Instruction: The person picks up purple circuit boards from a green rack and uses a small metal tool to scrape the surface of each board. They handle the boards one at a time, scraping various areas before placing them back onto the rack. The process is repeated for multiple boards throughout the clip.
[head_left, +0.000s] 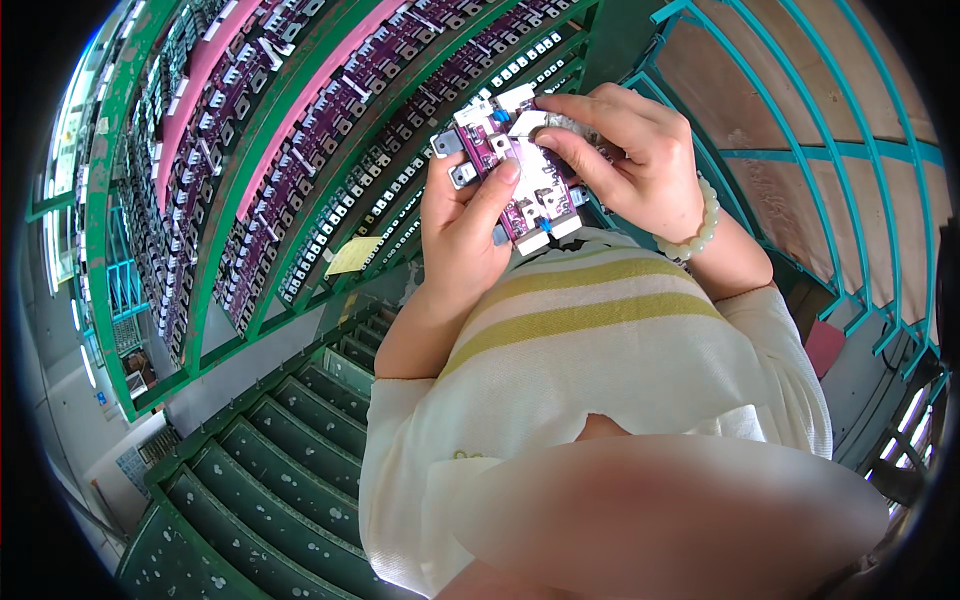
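Before the striped shirt [620, 370], the left hand [468, 228] is gripping a board [537, 192]. The right hand [642, 150] is pinching a white piece [527, 123].

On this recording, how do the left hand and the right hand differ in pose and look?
The left hand grips the circuit board by its left side, thumb over its face; the right hand has thumb and forefinger about a small white piece, whether firmly I cannot tell. The right hand wears a pale bead bracelet at the wrist; the left hand shows none. Both are bare of gloves.
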